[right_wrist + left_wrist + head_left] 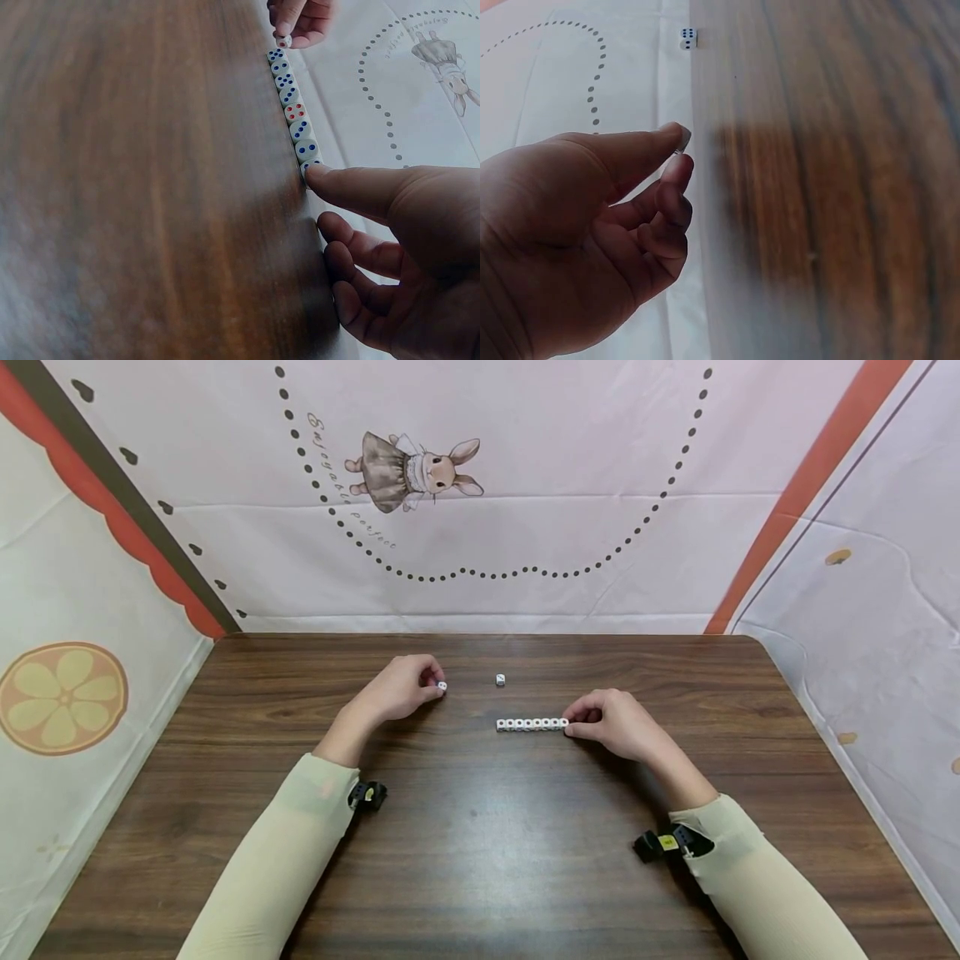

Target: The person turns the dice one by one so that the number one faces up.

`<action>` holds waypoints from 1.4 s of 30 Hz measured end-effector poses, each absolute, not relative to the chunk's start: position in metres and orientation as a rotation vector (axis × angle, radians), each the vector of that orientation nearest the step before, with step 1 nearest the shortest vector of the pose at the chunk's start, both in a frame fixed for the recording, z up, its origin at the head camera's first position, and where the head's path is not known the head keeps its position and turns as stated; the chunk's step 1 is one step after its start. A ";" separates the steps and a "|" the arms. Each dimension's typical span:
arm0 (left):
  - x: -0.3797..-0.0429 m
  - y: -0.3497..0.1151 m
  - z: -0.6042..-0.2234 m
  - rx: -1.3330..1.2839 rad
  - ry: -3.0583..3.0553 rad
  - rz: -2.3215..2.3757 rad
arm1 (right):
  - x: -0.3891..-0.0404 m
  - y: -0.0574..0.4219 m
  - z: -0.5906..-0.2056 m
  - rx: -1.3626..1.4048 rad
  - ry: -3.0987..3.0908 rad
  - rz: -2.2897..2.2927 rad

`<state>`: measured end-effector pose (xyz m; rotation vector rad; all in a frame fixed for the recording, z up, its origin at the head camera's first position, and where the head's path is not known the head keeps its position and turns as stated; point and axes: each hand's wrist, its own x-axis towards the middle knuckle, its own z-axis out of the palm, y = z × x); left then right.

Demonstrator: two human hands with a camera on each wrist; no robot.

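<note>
My left hand (399, 689) pinches a small white die (442, 687) between thumb and fingers, left of the other dice. In the left wrist view that hand (592, 217) largely hides the die, with only a greyish edge showing at the fingertips. Several white dice form a straight row (531, 724) on the table, touching side by side. At the row's right end, my right hand (618, 725) holds the last die (306, 168) between thumb and fingers. Blue pips mark most of the row's near sides in the right wrist view; one die (295, 112) has red pips.
A single die (500, 680) sits apart behind the row's left end. The brown wood-grain table (465, 843) ends at the back against a printed cloth (540, 527). Cloth also hangs along both sides. Each sleeve carries a black wrist camera (367, 795).
</note>
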<state>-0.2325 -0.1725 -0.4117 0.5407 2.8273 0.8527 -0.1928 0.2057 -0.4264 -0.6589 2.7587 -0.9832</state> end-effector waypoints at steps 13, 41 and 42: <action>-0.232 -0.178 -0.416 0.536 2.785 0.818 | -0.193 0.206 -0.428 -0.666 2.770 -0.978; -0.228 -0.177 -0.414 0.708 2.722 0.777 | -0.193 0.206 -0.428 -0.662 2.770 -0.987; -0.228 -0.177 -0.413 0.706 2.720 0.781 | -0.192 0.206 -0.427 -0.659 2.770 -0.987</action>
